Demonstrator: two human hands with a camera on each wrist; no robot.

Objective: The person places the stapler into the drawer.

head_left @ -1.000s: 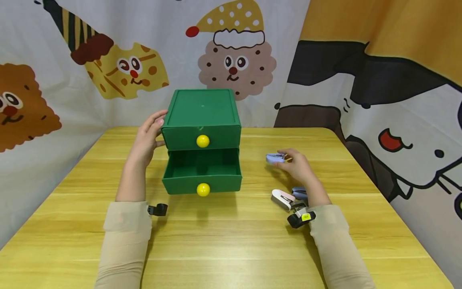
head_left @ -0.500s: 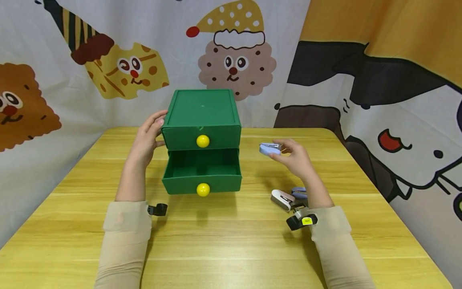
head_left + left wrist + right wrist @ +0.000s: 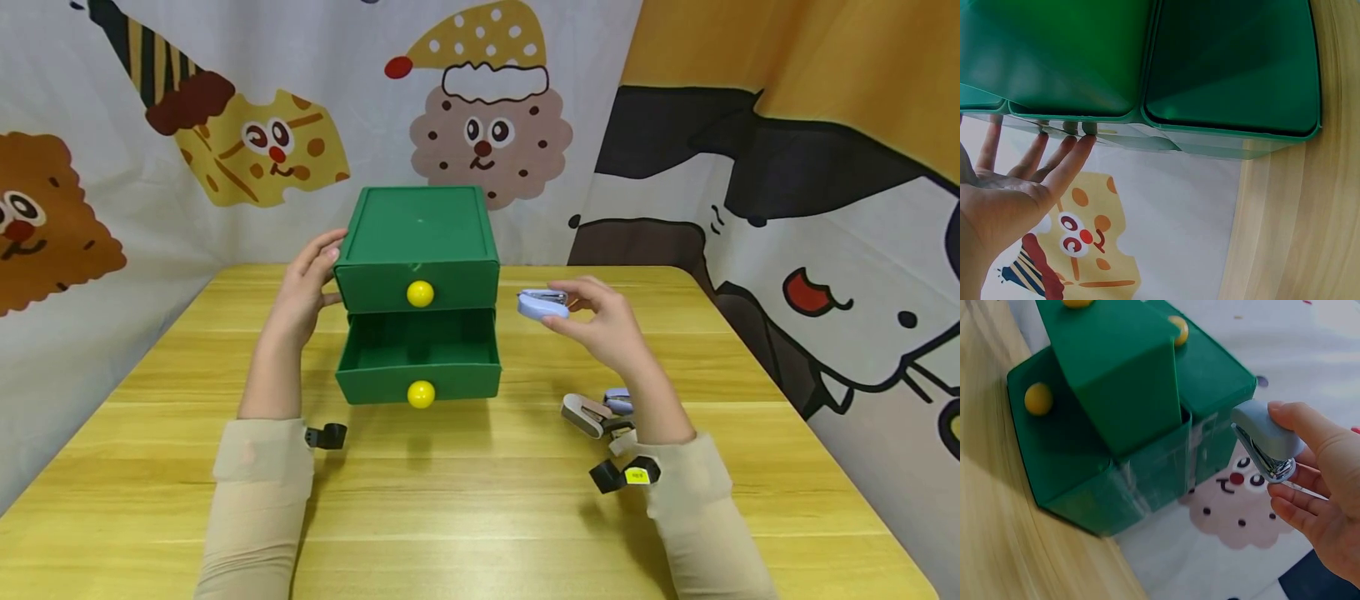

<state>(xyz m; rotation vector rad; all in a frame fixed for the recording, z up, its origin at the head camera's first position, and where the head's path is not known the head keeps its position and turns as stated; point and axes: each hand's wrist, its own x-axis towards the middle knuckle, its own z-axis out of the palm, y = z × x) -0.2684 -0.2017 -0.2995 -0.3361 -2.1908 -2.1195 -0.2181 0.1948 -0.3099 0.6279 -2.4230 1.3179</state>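
My left hand [image 3: 302, 287] rests against the left side of a green drawer cabinet [image 3: 422, 225]; in the left wrist view its straight fingers [image 3: 1072, 164] touch the clear side wall. A drawer with a yellow knob [image 3: 422, 394] is pulled out, and its visible inside holds nothing. To the cabinet's right, my right hand [image 3: 606, 325] pinches a light blue stapler [image 3: 542, 305] above the table. The right wrist view shows the thumb on the top of this stapler [image 3: 1269, 434] and fingers beneath.
On the table [image 3: 465, 517], below my right hand, lie a white-and-pink stapler [image 3: 582, 415], a blue stapler [image 3: 618, 401] and a further item partly hidden by the wrist camera [image 3: 624, 475]. A printed curtain [image 3: 300, 50] hangs behind the table.
My right hand has lifted the light blue stapler and carried it left toward the cabinet. The left hand and the drawer have stayed in place.
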